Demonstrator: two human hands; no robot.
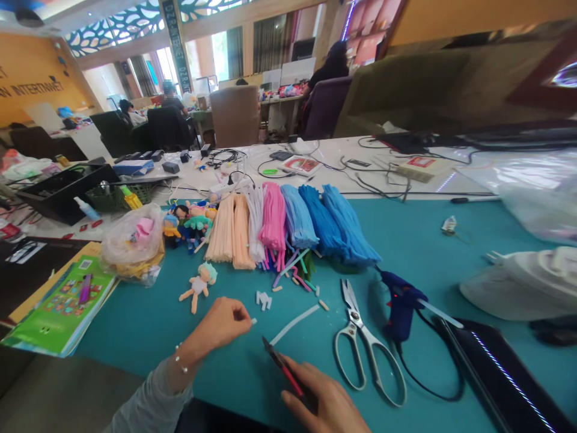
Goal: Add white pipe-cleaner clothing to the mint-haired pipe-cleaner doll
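My left hand (225,325) has its thumb and forefinger pinched together on a short white piece of pipe cleaner (253,321), whose end peeks out at the fingertips. Wrapped in my right hand (322,397) is a pair of red-handled pliers (288,376), dark jaws pointing up and left. A longer white pipe cleaner (295,323) lies on the mat, its near end by the jaws. Several cut white pieces (264,300) form a small pile beyond my left hand. Left of them lies a small doll (199,287) with mint hair.
Bundles of peach pipe cleaners (225,231), pink ones (273,216) and blue ones (345,225) line the green mat (415,240). Large scissors (356,328) and a glue gun (401,304) with a cord lie at right. A plastic bag (133,243) and green booklet (67,304) are left.
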